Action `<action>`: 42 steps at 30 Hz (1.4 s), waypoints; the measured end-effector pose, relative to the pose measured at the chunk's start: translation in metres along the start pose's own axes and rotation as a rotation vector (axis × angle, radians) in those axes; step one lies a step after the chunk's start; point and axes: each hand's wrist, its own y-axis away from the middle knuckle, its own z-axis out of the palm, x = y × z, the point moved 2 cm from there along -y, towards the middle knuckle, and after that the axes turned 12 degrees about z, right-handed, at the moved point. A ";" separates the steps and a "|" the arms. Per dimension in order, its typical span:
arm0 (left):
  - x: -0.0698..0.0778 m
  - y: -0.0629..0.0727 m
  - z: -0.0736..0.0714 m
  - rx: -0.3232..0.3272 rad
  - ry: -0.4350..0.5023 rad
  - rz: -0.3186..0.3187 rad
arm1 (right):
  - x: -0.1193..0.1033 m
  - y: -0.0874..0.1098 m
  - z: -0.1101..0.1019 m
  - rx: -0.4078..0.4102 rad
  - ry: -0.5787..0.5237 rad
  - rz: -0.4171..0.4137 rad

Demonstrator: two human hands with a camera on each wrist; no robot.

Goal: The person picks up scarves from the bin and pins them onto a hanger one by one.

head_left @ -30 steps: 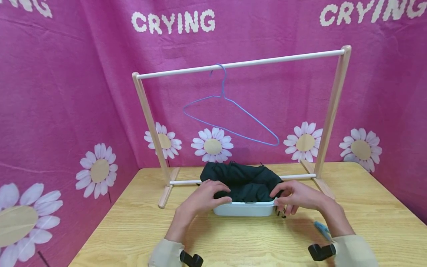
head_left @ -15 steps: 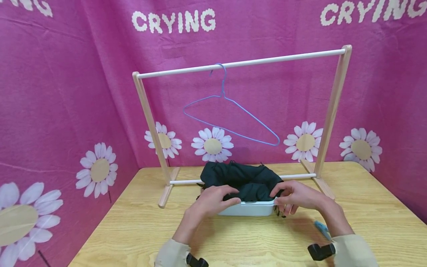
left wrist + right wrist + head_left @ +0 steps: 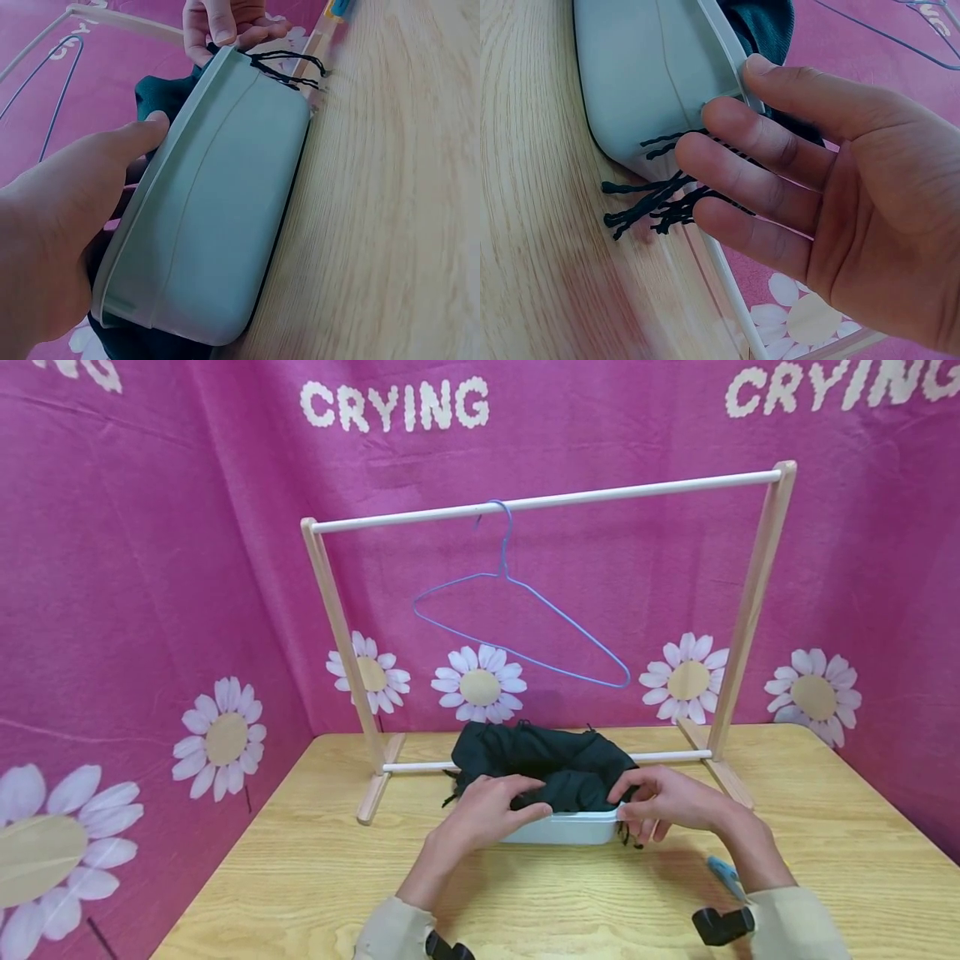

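A dark green scarf (image 3: 577,785) with twisted fringe lies bunched in a pale plastic bin (image 3: 558,831), spilling over the back and both ends. My left hand (image 3: 491,810) rests at the front left of the bin, fingers loosely curved over the scarf. Its thumb lies along the rim in the left wrist view, where the other fingers are mostly hidden behind the bin. At the right front corner my right hand (image 3: 667,797) pinches the rim, thumb outside and index finger inside on the scarf. Its other fingers extend beside the hanging fringe (image 3: 649,202).
Behind the bin stands a wooden clothes rack (image 3: 757,585), its lower bar passing close to the scarf. A blue wire hanger (image 3: 558,610) hangs from the top bar. On the wooden table (image 3: 300,877), a light blue clip-like item (image 3: 724,875) lies by the right forearm.
My left hand has slid rightward along the front rim, leaving fringe visible at the scarf's left end. The right hand holds its place at the corner.
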 end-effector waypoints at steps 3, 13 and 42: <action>0.001 -0.001 0.001 0.015 -0.005 0.002 | 0.000 0.000 0.000 0.004 0.002 0.002; 0.006 -0.003 0.000 0.076 -0.073 0.019 | 0.001 0.000 -0.001 0.003 0.005 0.006; -0.021 0.008 -0.038 0.730 0.544 -0.245 | 0.005 0.000 -0.002 0.005 0.018 -0.020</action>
